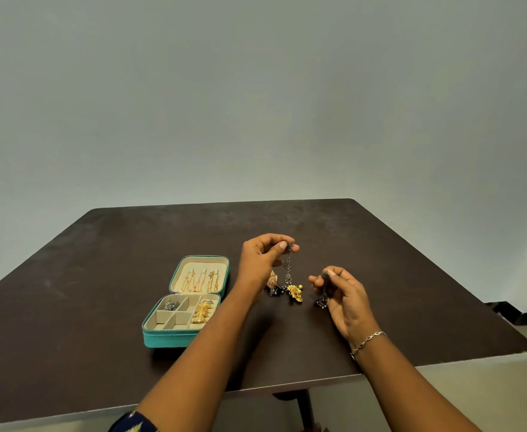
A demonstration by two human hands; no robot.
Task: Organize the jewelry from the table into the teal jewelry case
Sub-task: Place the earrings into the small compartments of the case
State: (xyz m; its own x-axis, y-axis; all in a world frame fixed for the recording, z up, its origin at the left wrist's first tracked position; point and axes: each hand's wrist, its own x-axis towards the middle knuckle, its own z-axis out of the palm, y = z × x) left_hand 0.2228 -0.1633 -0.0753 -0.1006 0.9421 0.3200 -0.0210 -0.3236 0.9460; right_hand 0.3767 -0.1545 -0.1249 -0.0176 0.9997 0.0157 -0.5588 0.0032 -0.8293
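Dark drop earrings held above the table [125,244], one per hand.
The first dark earring [288,265] is pinched at its top by the left hand [260,260], the second dark earring [324,291] by the right hand [344,294]. Gold earrings [295,293] lie between the hands. The teal jewelry case [159,338] lies open at left.

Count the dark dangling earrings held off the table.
2. One dark earring hangs pinched by the left hand; the other earring by the right hand. The pile may hide more.
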